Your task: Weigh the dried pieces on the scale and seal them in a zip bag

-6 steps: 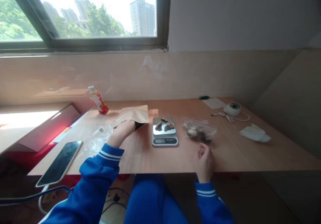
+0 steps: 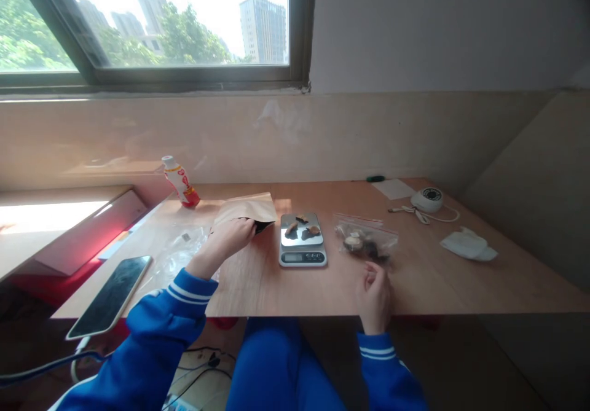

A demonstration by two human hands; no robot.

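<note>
Item: kraft pouch [image 2: 246, 209], lying lengthwise left to right on your tabletop [image 2: 461, 288], just left of the scale [image 2: 302, 257]. Your left hand [image 2: 230, 240], the nearer, has its fingers pressed together, pinching the pouch's near edge by its dark mouth. Item: zip bag [image 2: 366, 242] of dark pieces, right of the scale. Your right hand [image 2: 375, 294], loosely curled, sits just nearer you; contact with the bag cannot be told.

- A digital kitchen scale [image 2: 303, 240] stands on the worktop [image 2: 461, 282], dried pieces [image 2: 302, 227] on its platform
- A kraft paper pouch [image 2: 244, 209] lies left of it
- A zip bag [image 2: 366, 240] lies right of it
- A bottle [image 2: 180, 182] stands behind and left of the pouch
- A smartphone [image 2: 109, 297] lies at the front left
</note>
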